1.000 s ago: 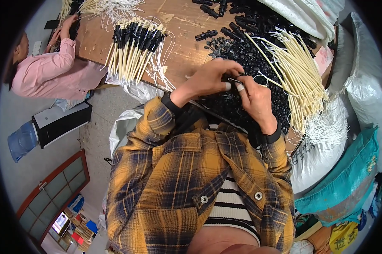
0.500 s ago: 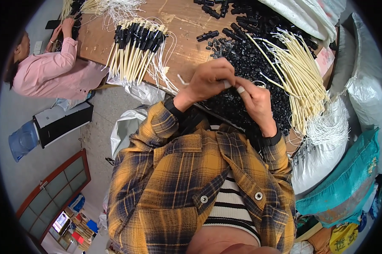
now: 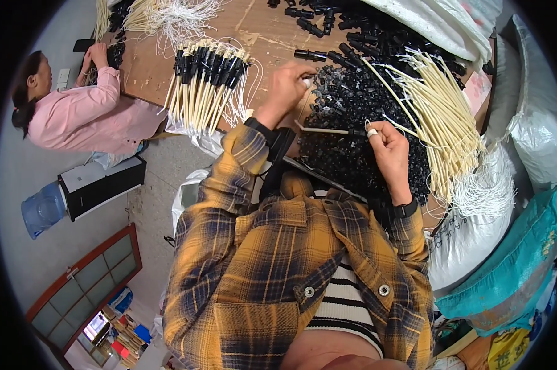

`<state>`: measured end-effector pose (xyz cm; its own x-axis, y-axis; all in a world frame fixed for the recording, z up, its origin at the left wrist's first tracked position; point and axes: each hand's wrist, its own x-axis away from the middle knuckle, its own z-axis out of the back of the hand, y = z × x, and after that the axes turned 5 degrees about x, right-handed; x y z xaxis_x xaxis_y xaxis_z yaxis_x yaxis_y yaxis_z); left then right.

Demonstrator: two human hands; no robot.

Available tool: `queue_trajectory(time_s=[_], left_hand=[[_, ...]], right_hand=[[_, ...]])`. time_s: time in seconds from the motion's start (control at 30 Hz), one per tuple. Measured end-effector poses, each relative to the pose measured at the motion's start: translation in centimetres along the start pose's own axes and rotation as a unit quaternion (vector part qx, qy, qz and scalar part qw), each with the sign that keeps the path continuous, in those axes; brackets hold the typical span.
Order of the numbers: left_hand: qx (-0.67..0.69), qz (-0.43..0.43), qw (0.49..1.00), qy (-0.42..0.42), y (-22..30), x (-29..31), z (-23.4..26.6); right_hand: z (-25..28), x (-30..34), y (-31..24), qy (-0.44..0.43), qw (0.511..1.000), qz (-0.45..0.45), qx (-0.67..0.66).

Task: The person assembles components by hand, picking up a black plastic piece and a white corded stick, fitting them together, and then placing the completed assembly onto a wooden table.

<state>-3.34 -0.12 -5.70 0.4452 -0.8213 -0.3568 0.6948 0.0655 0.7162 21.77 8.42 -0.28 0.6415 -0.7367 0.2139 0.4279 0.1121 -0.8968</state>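
Note:
My right hand (image 3: 390,151), white tape round a fingertip, pinches the end of a thin cream tube (image 3: 327,130). A small black piece sits on the tube near my fingers, and a pale cord loop stands up beside them. The tube points left over a heap of small black plastic pieces (image 3: 340,157). My left hand (image 3: 286,87), also taped at a fingertip, is at the heap's left edge with its fingers pinched together. Whatever lies between them is too small to make out; a thin line seems to run down from them.
A bundle of cream tubes with white cords (image 3: 442,117) lies right of the heap. Finished-looking tubes with black fittings (image 3: 201,83) lie left on the wooden table (image 3: 253,31). Black connectors (image 3: 364,40) are behind. A person in pink (image 3: 75,114) works far left; sacks (image 3: 506,246) stand right.
My hands, close together before, are now apart. The left has moved up and left, the right slightly right and down. The tube now shows between them, held in the right hand.

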Motion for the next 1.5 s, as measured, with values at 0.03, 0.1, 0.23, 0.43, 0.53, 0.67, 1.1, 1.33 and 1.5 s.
queue_trajectory(time_s=[0.03, 0.1, 0.23, 0.43, 0.53, 0.67, 1.1, 1.33, 1.5], left_hand=[[0.044, 0.071, 0.997, -0.001, 0.1, 0.4, 0.2], [0.089, 0.141, 0.986, -0.005, 2.0, 0.8, 0.4], [0.252, 0.131, 0.958, -0.050, 9.9, 1.6, -0.8], [0.218, 0.023, 0.976, 0.007, 11.2, 2.2, -2.5], [0.190, 0.013, 0.981, -0.020, 11.7, 2.3, -2.1], [0.227, 0.132, 0.964, -0.031, 11.5, 2.5, -2.0], [0.052, 0.045, 0.997, 0.022, 11.1, 1.7, -1.0], [0.056, -0.042, 0.977, -0.201, 9.1, 1.3, 1.0], [0.054, -0.016, 0.984, -0.170, 9.0, 2.8, 0.7]], right_hand=[[0.0, -0.1, 0.4, 0.006, 0.999, -0.029, -0.045], [-0.2, -0.5, 0.2, 0.011, 0.997, -0.046, -0.069], [-0.9, -1.3, 0.2, -0.002, 0.995, -0.088, -0.044], [-1.5, -0.9, -1.6, -0.060, 0.958, -0.059, -0.274], [-1.5, -0.8, -1.9, -0.028, 0.954, -0.086, -0.286], [-1.9, -0.7, -0.7, -0.002, 0.966, -0.024, -0.257], [-0.6, 0.0, -1.8, 0.121, 0.936, 0.155, 0.293], [1.2, 0.1, -2.0, -0.025, 0.995, 0.093, 0.026], [0.3, 0.7, -2.1, 0.029, 0.873, 0.350, 0.339]])
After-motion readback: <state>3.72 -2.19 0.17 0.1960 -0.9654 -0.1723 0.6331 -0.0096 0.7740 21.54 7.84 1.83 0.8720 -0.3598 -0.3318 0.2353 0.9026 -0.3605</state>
